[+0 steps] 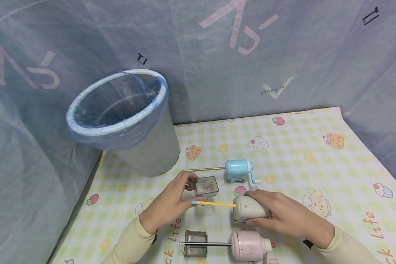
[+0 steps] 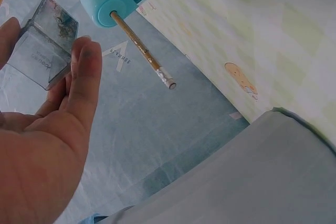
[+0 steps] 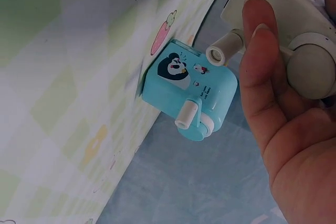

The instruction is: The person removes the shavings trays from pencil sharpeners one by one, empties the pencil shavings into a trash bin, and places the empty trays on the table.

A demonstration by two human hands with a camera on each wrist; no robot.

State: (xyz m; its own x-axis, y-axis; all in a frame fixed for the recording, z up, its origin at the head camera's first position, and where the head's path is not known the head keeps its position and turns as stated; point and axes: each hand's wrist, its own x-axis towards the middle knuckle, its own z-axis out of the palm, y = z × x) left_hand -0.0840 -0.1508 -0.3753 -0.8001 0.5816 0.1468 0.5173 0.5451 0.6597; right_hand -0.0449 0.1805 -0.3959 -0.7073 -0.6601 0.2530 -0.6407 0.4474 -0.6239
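My left hand [image 1: 168, 205] grips a small clear drawer [image 1: 208, 194] by its left end, with pencil shavings lying inside. In the left wrist view, thumb and fingers hold the drawer [image 2: 39, 59] from opposite sides. The right hand [image 1: 285, 213] holds a cream hand-crank pencil sharpener [image 1: 250, 209], thumb and fingers round its body. A yellow pencil [image 1: 217, 204] with a blue end sticks out of its left side, pointing at the left hand. The sharpener's crank handle [image 3: 224, 48] shows beside the fingers in the right wrist view.
Behind the hands stands a blue sharpener [image 1: 236, 169] with a gold pencil [image 1: 207, 169] in it. Nearer me is a pink sharpener [image 1: 247, 245] with a black pencil [image 1: 217, 244] over another clear drawer [image 1: 195, 252]. A lined waste bin [image 1: 151, 154] stands back left on the checked cloth.
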